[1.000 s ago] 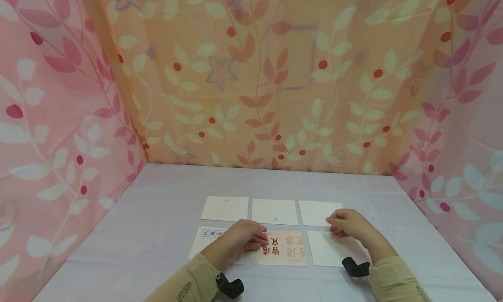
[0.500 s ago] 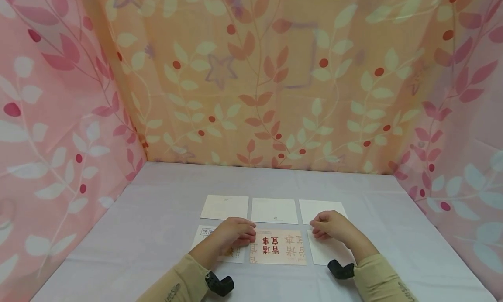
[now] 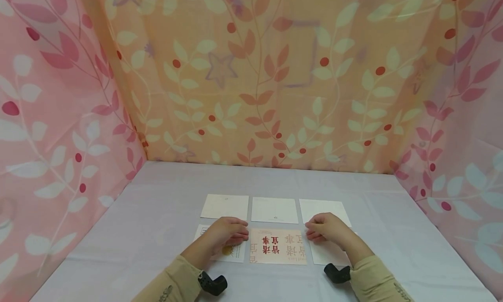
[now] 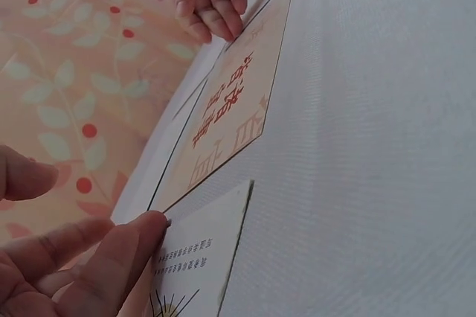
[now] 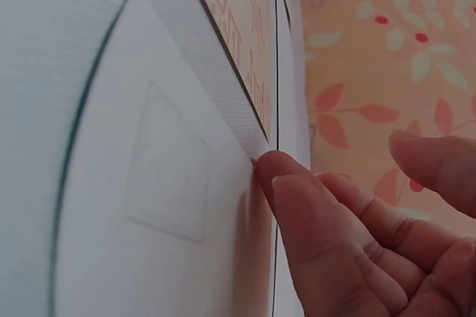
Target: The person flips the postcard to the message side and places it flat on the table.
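Two rows of cards lie flat on the table. In the head view my left hand (image 3: 225,233) lies over the near-left white card (image 3: 237,255), which carries print and a small yellow drawing. In the left wrist view a fingertip (image 4: 152,224) meets that card's corner. My right hand (image 3: 330,230) covers part of the near-right white card (image 3: 323,257). From the right wrist, its fingertip (image 5: 277,164) appears to touch that card's corner, the thumb standing apart. Between the hands sits a peach card (image 3: 278,246) with red characters. Neither hand grips anything.
Behind lie three pale cards: far left (image 3: 225,206), far middle (image 3: 274,210) and far right (image 3: 324,209). A white cloth covers the table (image 3: 177,180). Leaf-patterned curtains (image 3: 251,97) rise at the back and both sides. Each wrist wears a black device (image 3: 213,284).
My left hand has slid left off the peach card onto the printed white card. My right hand has moved left to the near-right card's inner corner. The cards appear to have stayed put.
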A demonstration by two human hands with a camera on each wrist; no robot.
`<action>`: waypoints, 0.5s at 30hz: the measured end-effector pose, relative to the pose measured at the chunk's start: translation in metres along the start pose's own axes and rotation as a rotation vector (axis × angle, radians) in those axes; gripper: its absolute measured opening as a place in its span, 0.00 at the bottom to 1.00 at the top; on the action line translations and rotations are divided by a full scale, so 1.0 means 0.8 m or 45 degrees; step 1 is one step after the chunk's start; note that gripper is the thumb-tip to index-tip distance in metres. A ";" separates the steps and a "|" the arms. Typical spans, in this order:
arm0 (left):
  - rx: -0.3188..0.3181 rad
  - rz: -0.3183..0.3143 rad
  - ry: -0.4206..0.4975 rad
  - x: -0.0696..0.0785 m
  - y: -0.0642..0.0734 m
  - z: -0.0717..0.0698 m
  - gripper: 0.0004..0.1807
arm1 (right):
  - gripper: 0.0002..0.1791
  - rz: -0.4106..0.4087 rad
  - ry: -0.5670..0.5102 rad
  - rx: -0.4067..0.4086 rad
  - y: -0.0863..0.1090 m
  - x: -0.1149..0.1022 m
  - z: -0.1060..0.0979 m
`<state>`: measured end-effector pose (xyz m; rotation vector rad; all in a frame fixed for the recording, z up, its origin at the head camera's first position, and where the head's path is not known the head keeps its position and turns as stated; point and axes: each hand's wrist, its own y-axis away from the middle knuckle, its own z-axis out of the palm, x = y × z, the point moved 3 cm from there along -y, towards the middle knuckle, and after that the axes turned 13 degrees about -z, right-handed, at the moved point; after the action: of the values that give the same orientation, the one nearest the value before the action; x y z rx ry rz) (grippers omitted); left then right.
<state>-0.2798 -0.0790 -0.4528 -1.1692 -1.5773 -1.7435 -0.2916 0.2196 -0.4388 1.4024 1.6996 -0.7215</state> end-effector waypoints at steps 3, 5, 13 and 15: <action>-0.015 -0.002 0.031 0.000 0.000 -0.002 0.17 | 0.09 0.003 -0.030 -0.003 0.000 0.000 0.001; -0.025 -0.004 0.048 0.001 0.000 -0.003 0.17 | 0.09 0.013 -0.040 -0.004 0.001 0.000 0.002; -0.049 -0.016 0.110 -0.002 -0.005 -0.002 0.18 | 0.09 0.024 -0.072 -0.019 0.001 -0.001 0.003; -0.046 -0.021 0.122 -0.002 -0.006 -0.002 0.18 | 0.10 0.011 -0.091 -0.040 0.002 -0.002 0.004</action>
<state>-0.2830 -0.0800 -0.4566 -1.0757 -1.5094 -1.8180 -0.2894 0.2164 -0.4388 1.3457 1.6419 -0.7284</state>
